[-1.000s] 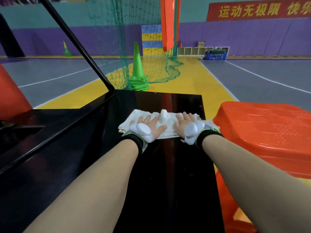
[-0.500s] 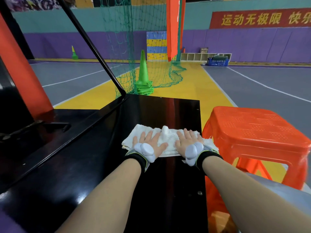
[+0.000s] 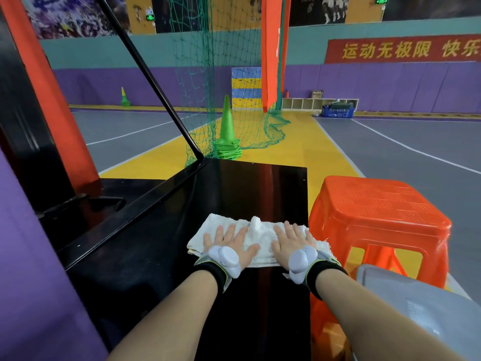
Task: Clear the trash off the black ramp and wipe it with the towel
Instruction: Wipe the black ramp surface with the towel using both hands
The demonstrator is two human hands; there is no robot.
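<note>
Black ramp (image 3: 250, 183) runs away from you, with the orange stool (image 3: 377, 212) just beside its right edge. White towel (image 3: 260, 235) lies across the ramp, bunched at the middle, its right end at the ramp's edge. Your left hand (image 3: 229, 246) and right hand (image 3: 294, 243) press flat on it, fingers straight and spread, gripping nothing.

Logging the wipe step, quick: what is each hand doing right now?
Left hand: open, fingers flat, pressing the towel on the ramp.
Right hand: open, fingers flat, pressing the same towel.
</note>
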